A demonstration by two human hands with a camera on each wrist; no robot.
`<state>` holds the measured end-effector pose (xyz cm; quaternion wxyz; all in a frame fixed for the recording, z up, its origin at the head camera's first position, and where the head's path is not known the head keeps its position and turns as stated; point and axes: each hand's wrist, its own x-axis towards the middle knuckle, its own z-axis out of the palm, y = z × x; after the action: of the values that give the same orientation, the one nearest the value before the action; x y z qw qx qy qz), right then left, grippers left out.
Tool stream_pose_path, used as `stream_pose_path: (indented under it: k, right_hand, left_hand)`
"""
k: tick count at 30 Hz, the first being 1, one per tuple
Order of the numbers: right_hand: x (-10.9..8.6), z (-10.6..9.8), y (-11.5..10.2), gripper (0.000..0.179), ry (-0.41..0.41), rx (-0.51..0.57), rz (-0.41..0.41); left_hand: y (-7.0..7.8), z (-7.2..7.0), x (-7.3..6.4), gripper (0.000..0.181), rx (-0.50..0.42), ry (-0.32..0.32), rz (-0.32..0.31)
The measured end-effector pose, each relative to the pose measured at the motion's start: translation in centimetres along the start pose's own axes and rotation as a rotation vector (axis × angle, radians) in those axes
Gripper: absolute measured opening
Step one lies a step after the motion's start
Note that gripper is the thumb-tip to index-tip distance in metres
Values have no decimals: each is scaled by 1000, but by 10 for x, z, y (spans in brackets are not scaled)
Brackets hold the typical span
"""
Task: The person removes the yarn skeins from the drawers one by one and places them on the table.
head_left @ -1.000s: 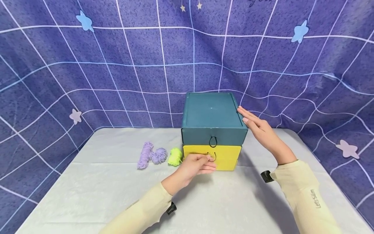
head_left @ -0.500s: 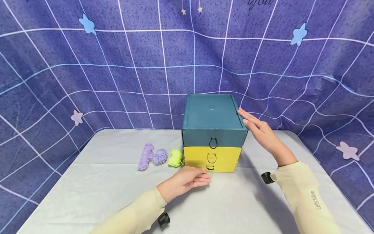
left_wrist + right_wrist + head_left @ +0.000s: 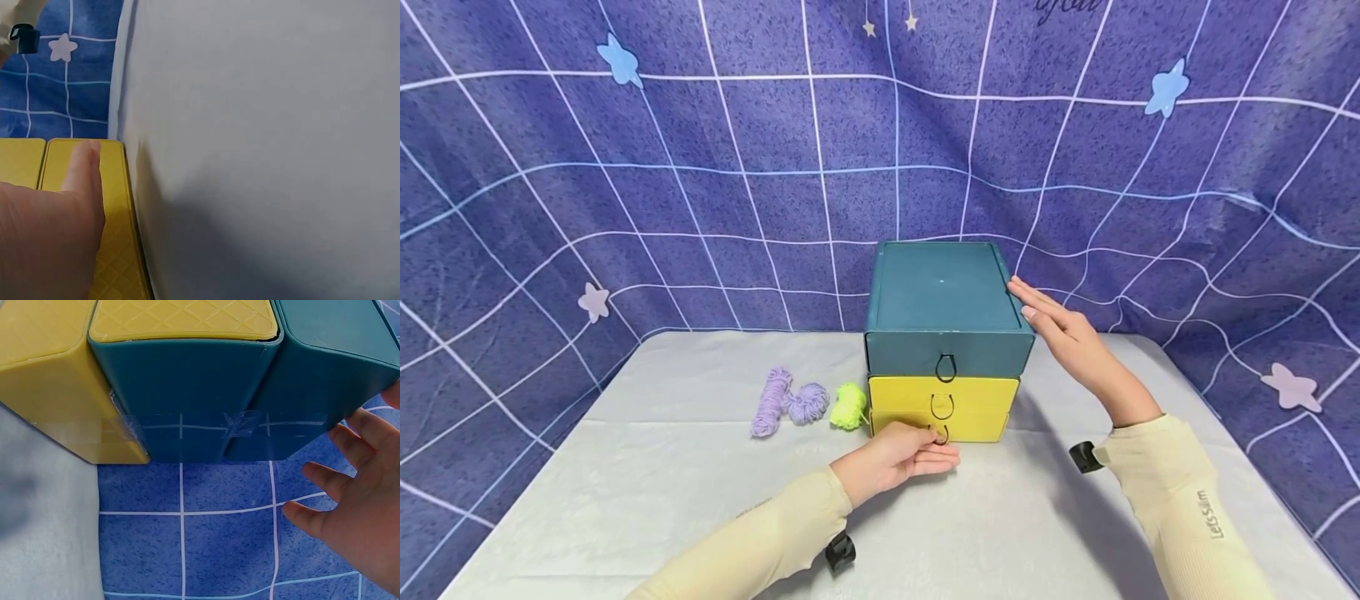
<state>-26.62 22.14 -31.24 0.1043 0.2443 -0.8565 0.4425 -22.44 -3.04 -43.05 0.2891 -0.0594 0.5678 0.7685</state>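
A stack of drawer boxes stands on the table, with a teal top drawer [image 3: 895, 354] over a yellow middle drawer [image 3: 895, 392] and a yellow bottom drawer [image 3: 981, 427]. Each front carries a black loop; the drawers look closed. My left hand [image 3: 895, 458] pinches the bottom drawer's loop handle [image 3: 946, 435] between thumb and forefinger, the other fingers stretched out below. Its fingers cross the yellow front in the left wrist view, where the loop is hidden. My right hand [image 3: 1063, 333], fingers extended, rests against the upper right edge of the teal top box [image 3: 337, 369].
Left of the stack lie a lilac yarn skein [image 3: 772, 403], a lilac yarn ball [image 3: 808, 403] and a neon yellow-green yarn bundle [image 3: 848, 406]. Clear tape [image 3: 244, 424] joins the boxes' sides. A purple-blue gridded curtain [image 3: 737, 208] hangs behind the white-covered table [image 3: 647, 467].
My left hand has moved down from the middle drawer's loop, passed below the front, and come up to the bottom loop. My right hand stays at the top box's edge.
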Motion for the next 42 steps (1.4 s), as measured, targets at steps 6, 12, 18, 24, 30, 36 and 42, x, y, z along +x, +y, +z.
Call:
stream_pose_path:
  k: [6, 12, 18, 24, 30, 36, 42]
  right_hand:
    - [0, 0, -1, 43, -1, -1, 5]
    - [0, 0, -1, 43, -2, 1, 8]
    - [0, -1, -1, 42, 7, 3, 14]
    - [0, 0, -1, 42, 4, -2, 15]
    - [-1, 0, -1, 42, 4, -5, 8]
    - [1, 0, -3, 43, 5, -3, 19]
    - [0, 0, -3, 43, -8, -8, 31]
  left_hand:
    - [-2, 0, -4, 25, 43, -13, -8]
    - [-4, 0, -6, 26, 66, -13, -17]
    - [-9, 1, -14, 24, 106, -15, -35]
    - [-15, -1, -24, 23, 158, -34, -48]
    - [-20, -1, -37, 23, 208, -86, -74]
    - [-26, -1, -52, 23, 224, -138, -95]
    - [-36, -1, -66, 23, 230, -176, -121]
